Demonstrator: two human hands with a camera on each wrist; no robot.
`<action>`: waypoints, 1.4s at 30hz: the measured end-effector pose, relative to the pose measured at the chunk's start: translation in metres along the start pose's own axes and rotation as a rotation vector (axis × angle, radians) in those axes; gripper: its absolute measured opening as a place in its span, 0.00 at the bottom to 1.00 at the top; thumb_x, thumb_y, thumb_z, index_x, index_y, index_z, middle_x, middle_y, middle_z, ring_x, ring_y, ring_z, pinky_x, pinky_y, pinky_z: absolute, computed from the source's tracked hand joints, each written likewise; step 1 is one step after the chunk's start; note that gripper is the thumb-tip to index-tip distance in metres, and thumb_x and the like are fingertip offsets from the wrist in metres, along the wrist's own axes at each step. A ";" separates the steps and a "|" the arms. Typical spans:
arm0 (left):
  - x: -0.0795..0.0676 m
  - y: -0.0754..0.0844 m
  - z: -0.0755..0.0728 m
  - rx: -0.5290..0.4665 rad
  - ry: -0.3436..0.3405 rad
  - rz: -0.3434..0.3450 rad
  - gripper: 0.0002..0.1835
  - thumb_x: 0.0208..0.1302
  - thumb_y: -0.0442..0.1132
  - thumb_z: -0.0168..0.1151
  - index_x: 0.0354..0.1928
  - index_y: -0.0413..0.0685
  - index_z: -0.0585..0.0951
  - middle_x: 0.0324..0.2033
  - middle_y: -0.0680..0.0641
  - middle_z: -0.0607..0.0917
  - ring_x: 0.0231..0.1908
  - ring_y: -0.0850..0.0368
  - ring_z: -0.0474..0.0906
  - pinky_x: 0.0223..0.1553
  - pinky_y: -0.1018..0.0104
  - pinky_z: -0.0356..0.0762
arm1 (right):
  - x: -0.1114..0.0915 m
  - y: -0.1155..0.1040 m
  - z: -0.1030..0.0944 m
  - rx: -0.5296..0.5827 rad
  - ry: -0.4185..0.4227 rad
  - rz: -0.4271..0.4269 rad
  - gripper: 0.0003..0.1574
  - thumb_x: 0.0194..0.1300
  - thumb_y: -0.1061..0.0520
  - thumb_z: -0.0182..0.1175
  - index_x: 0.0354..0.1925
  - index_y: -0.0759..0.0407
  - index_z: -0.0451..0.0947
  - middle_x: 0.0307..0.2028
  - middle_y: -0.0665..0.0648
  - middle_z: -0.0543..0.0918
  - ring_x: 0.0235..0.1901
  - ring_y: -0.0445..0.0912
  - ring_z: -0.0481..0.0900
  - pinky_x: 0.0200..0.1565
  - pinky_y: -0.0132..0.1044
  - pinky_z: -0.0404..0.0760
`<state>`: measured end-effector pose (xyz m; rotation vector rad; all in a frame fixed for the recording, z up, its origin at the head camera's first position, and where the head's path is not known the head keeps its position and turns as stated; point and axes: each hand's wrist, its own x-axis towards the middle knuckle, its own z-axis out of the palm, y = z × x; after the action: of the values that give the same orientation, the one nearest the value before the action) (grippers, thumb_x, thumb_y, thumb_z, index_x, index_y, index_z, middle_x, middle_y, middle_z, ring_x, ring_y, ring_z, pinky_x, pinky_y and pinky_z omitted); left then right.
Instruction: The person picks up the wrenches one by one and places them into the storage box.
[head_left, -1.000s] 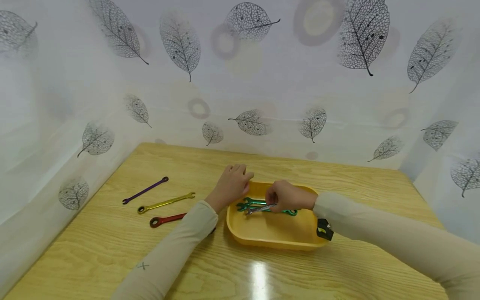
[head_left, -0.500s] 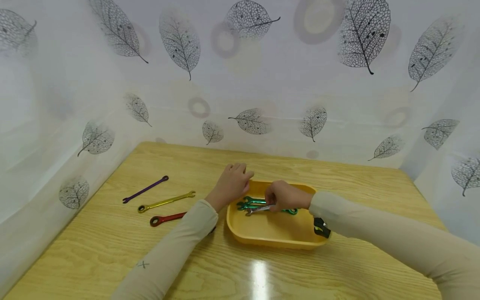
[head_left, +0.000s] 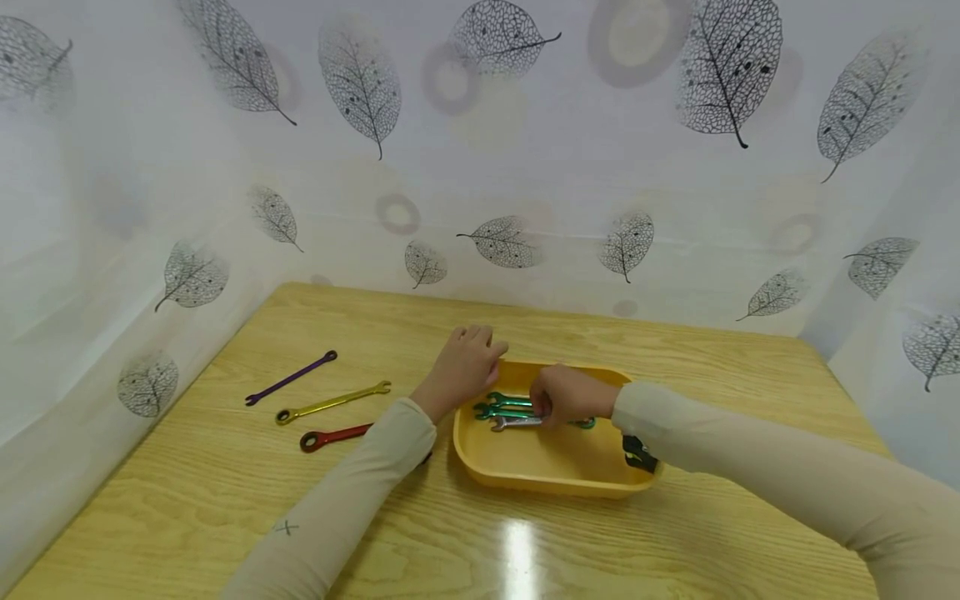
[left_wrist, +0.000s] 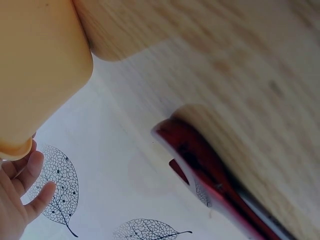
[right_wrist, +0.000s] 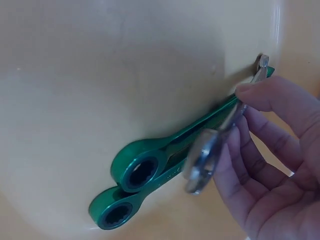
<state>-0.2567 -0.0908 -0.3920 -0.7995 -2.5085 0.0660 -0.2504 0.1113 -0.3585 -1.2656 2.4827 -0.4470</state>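
Silver metal wrench (right_wrist: 228, 121), pinched by right hand (head_left: 567, 395), may snag green metal wrenches (right_wrist: 172, 142) beneath it if tilted; left hand (head_left: 467, 367): grip indeterminate.

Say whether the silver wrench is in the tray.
In: the right hand pinches the silver wrench inside the tray, close to two green wrenches.
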 end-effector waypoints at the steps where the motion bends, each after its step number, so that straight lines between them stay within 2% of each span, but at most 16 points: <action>1: 0.000 0.000 0.000 -0.002 0.004 0.000 0.05 0.59 0.41 0.58 0.37 0.53 0.78 0.30 0.48 0.75 0.35 0.53 0.73 0.43 0.58 0.72 | 0.000 -0.001 -0.001 -0.004 -0.004 -0.007 0.05 0.44 0.68 0.68 0.22 0.62 0.81 0.19 0.53 0.81 0.18 0.34 0.69 0.23 0.25 0.71; 6: 0.000 0.000 0.000 -0.010 0.017 0.002 0.04 0.59 0.41 0.58 0.36 0.52 0.78 0.30 0.48 0.74 0.34 0.54 0.73 0.43 0.57 0.73 | 0.002 -0.002 0.000 -0.005 -0.024 -0.007 0.06 0.43 0.70 0.67 0.20 0.62 0.80 0.19 0.54 0.82 0.17 0.34 0.69 0.23 0.26 0.71; 20: -0.001 0.000 0.001 -0.012 -0.001 -0.006 0.06 0.59 0.41 0.58 0.38 0.53 0.79 0.30 0.49 0.75 0.35 0.54 0.74 0.43 0.58 0.73 | 0.004 -0.001 0.009 -0.008 -0.030 0.016 0.08 0.41 0.71 0.65 0.17 0.60 0.79 0.15 0.49 0.78 0.16 0.35 0.65 0.21 0.26 0.68; 34: 0.001 0.000 0.000 -0.012 -0.001 -0.005 0.06 0.58 0.41 0.58 0.38 0.53 0.79 0.30 0.49 0.75 0.35 0.54 0.73 0.43 0.58 0.72 | 0.005 0.003 0.018 -0.033 0.008 0.024 0.12 0.40 0.71 0.67 0.15 0.57 0.77 0.14 0.47 0.76 0.15 0.35 0.64 0.21 0.26 0.67; 42: 0.000 0.000 0.001 -0.014 -0.003 -0.004 0.07 0.59 0.41 0.58 0.39 0.53 0.79 0.30 0.49 0.75 0.35 0.54 0.73 0.43 0.58 0.72 | 0.002 -0.007 0.014 -0.021 0.007 0.042 0.13 0.39 0.72 0.66 0.14 0.60 0.74 0.13 0.46 0.69 0.15 0.36 0.61 0.19 0.26 0.62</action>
<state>-0.2573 -0.0907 -0.3925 -0.8002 -2.5162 0.0486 -0.2407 0.1042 -0.3690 -1.2198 2.5207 -0.4169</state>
